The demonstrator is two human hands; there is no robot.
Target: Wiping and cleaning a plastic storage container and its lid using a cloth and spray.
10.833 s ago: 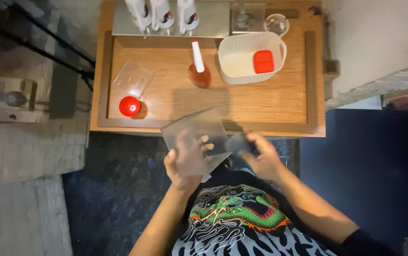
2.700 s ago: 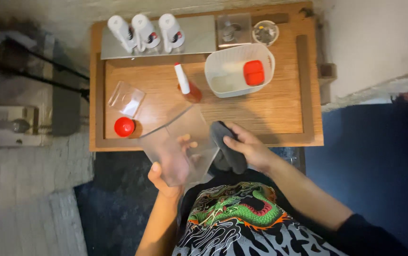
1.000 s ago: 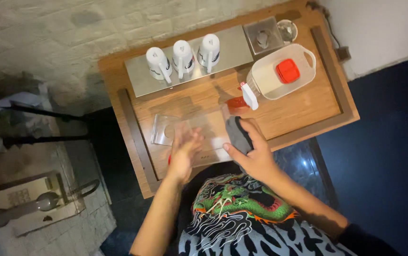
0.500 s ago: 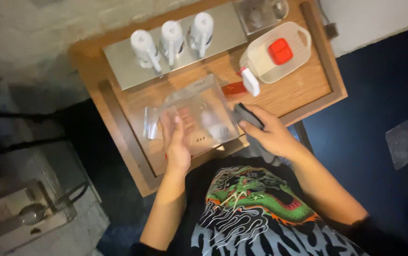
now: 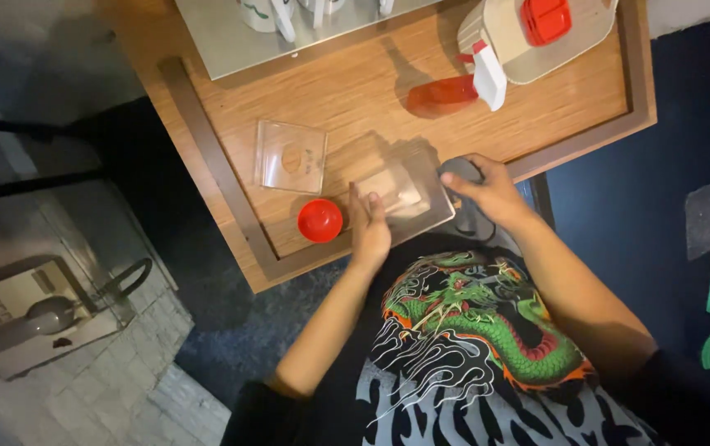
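Wood makes up the desk (image 5: 355, 91), and it has a raised brown rim. Beside it the floor is dark blue on one side and grey brick on the other, where an old phone (image 5: 29, 318) lies.

On the desk a clear box (image 5: 400, 192) sits near the front rim. The left hand (image 5: 369, 225) lies flat and open on the box, fingers out straight. The right hand (image 5: 494, 192) is curled around a dark cloth (image 5: 464, 198) just beside the box.

A red cap (image 5: 320, 220) lies close to the left hand. A clear lid (image 5: 291, 156) lies just behind the cap. Farther back are a red spray bottle (image 5: 454, 89) on its side, a white tub (image 5: 537, 37) with a red block (image 5: 546, 18) in it, and a metal tray (image 5: 231, 41).
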